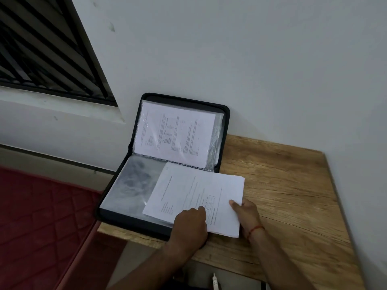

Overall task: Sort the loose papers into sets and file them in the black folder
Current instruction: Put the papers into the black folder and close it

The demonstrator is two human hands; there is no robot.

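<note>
Papers [194, 191] lay as one stack, partly over the flat lower half of the black folder [134, 223], partly on the tabletop [282, 185]. Folder was open at the tabletop's left edge, upper half leaning on the wall [251, 59], with one printed sheet [178, 132] already in a clear sleeve there. Lower sleeve [134, 183] looked empty.

Right grip [244, 214] was clamped on the stack's right edge, thumb on top. Left grip [189, 225] rested on the near edge with its fingers curled; couldn't tell if it pinched or just pressed.

Step, likely: sorting/picking the next set to file. Next move probably needs a set separated, squared up and fed into the sleeve opening.

Wood-grain tabletop sat in a wall corner. Barred window [41, 49] upper left, red quilted mattress [41, 227] lower left. Dim room.
</note>
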